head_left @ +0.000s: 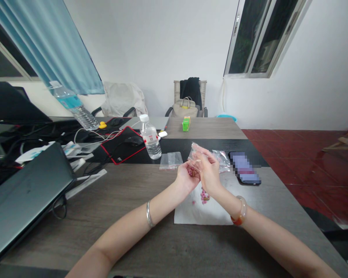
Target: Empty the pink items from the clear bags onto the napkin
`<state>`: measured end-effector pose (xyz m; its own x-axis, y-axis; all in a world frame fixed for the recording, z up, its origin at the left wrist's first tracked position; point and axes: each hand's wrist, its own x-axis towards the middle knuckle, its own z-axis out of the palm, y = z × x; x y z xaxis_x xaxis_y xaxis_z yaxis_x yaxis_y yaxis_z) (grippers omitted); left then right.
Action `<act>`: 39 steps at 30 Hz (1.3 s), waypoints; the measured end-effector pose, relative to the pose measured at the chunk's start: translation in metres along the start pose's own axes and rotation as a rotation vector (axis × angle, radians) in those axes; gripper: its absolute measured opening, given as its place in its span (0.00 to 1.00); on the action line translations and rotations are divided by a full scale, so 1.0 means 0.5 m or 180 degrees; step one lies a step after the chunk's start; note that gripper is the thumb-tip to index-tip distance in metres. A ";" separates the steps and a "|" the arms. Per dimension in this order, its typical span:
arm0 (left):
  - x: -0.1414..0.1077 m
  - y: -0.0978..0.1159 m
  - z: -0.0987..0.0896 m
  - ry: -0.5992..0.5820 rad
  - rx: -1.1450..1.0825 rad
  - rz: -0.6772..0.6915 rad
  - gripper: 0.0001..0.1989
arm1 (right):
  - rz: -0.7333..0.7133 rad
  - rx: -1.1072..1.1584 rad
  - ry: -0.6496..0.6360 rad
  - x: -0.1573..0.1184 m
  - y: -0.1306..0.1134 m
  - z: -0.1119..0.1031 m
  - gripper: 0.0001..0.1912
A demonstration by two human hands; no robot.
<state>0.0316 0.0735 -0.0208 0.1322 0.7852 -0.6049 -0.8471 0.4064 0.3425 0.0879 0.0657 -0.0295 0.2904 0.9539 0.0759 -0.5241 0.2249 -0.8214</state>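
My left hand is cupped with pink beads in its palm, just above a white sheet. Beside and partly over it, my right hand is closed on a clear plastic bag. More pink beads lie in a small heap on the sheet below my hands, with a brownish piece among them. Another clear bag lies behind my right hand, and flat empty-looking bags lie to the left.
A water bottle stands behind the flat bags. The phone lies at the right, a green box farther back. At the left are a dark laptop, a mouse pad, cables and a second bottle.
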 end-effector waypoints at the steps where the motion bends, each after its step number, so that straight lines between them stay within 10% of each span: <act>1: 0.003 -0.001 -0.001 -0.0007 0.0066 0.0008 0.20 | -0.0001 0.0015 0.0051 0.002 -0.003 0.000 0.10; 11: 0.048 -0.003 -0.047 -0.0319 0.1443 0.0176 0.25 | -0.0296 0.0500 0.0339 0.062 -0.068 -0.012 0.12; 33: 0.073 -0.073 -0.127 -0.2730 0.5425 0.2884 0.24 | -0.0321 0.0005 0.0458 0.078 -0.085 -0.023 0.11; 39: 0.078 -0.073 -0.128 -0.2365 0.4657 0.2221 0.23 | -0.0282 0.0072 0.0430 0.083 -0.090 -0.024 0.11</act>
<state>0.0347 0.0596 -0.1029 0.5163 0.8337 0.1959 0.2063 -0.3431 0.9164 0.1331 0.0929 0.0041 0.4406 0.8950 0.0694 -0.5091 0.3127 -0.8019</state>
